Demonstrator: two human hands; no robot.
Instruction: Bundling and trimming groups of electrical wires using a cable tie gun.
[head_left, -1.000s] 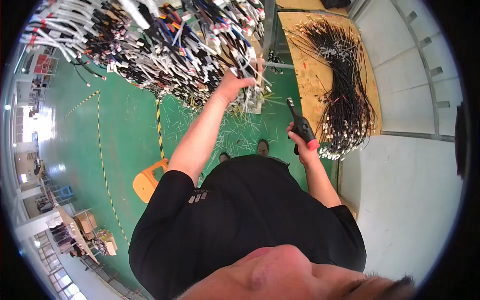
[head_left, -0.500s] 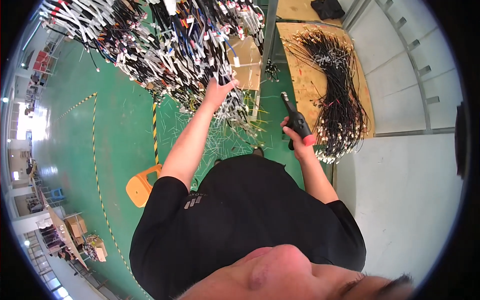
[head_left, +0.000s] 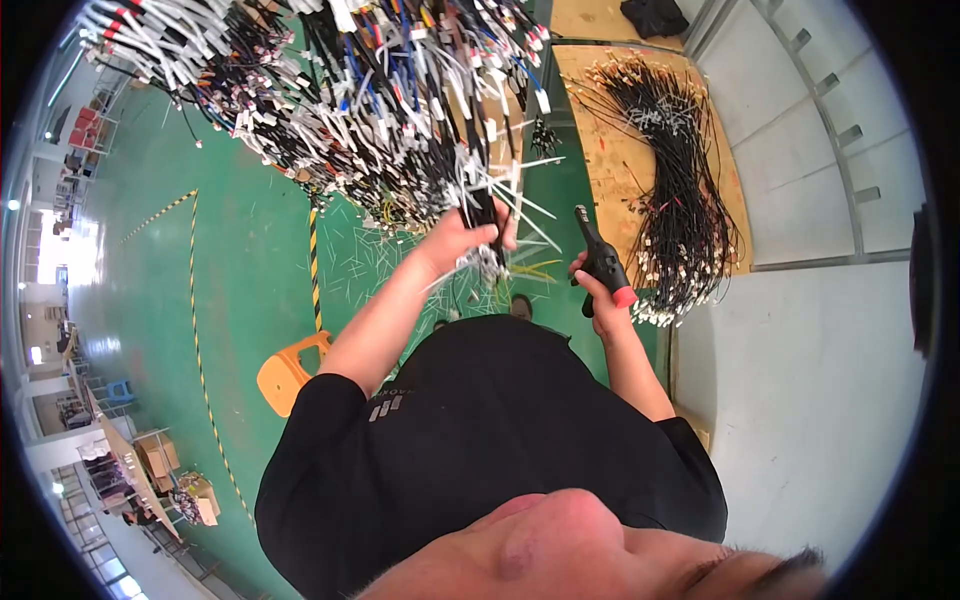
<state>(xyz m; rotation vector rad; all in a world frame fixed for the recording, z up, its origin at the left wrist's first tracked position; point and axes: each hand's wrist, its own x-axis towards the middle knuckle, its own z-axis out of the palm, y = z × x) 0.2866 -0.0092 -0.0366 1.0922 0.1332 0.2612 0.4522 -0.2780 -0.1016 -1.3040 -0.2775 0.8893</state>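
Where an orange stool (head_left: 285,382) stands on the green floor (head_left: 240,300), a sideways step could catch it. Next comes a dense mass of cables (head_left: 300,110), whose loose ends might snag neighbouring strands if pulled. Pale scraps (head_left: 362,252) scattered below could slip underfoot. The left hand (head_left: 458,241) is curled round a cable bundle (head_left: 479,200) bristling with white strips; a slack hold could let strands slide out. Apart from it, the right hand (head_left: 605,307) grasps a red-ended black tool (head_left: 604,262), whose tip might nick a cable if brought too close. Farthest right, black cables (head_left: 680,180) overhang the desk (head_left: 610,150), so a brushing elbow could drag them off.
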